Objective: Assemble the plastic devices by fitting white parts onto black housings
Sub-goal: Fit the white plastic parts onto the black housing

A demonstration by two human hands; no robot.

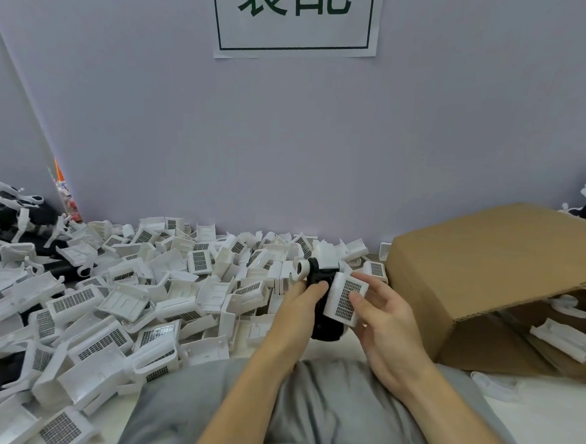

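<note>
Wall sign (295,16) reads "装配". Left hand (302,299) grips the black housing (323,313); right hand (382,316) fingers (357,298), spread, press the white part (343,302) against it.

Both bare forearms reach forward from the bottom edge and converge at centre. The left hand (306,296) is curled, knuckles up, fingers wrapped in a firm grip. The right hand (380,311) faces it — palm turned inward, thumb up, fingers pressing flat, wrist slightly bent.
</note>
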